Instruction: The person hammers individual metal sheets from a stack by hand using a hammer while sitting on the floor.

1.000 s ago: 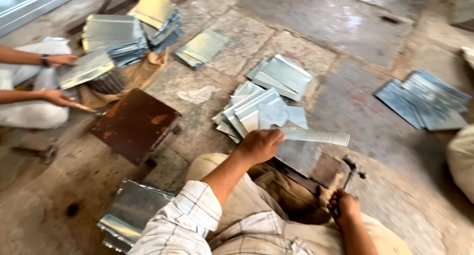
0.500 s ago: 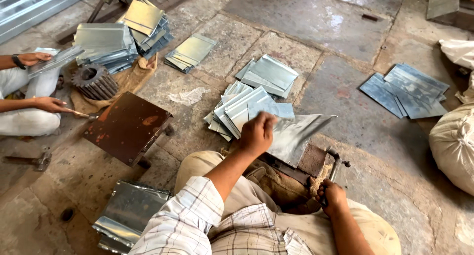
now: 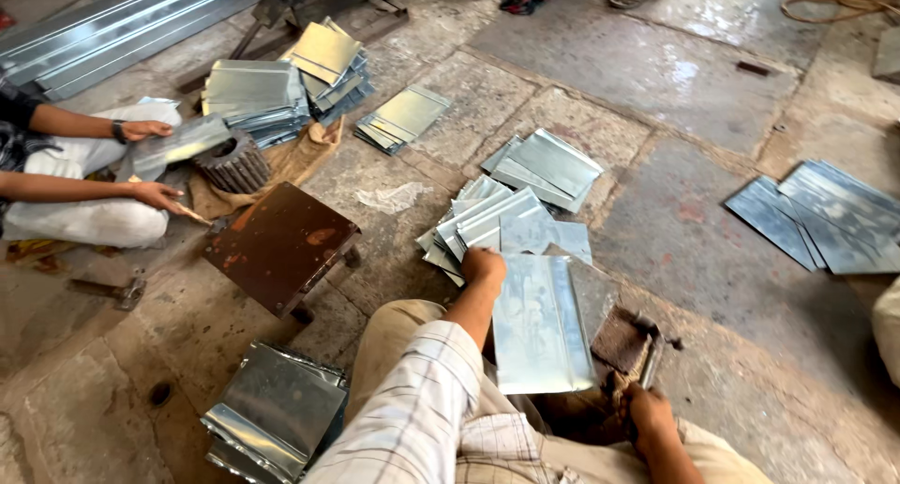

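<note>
Left hand (image 3: 483,264) closed on the far edge of a folded metal sheet (image 3: 537,323), pinning it flat on the stone floor (image 3: 675,221) just near the loose sheet stack (image 3: 487,223) — steadied for work. Right hand (image 3: 647,411) wrapped shut around a hammer (image 3: 626,345), head resting right of the sheet — kept ready.
</note>
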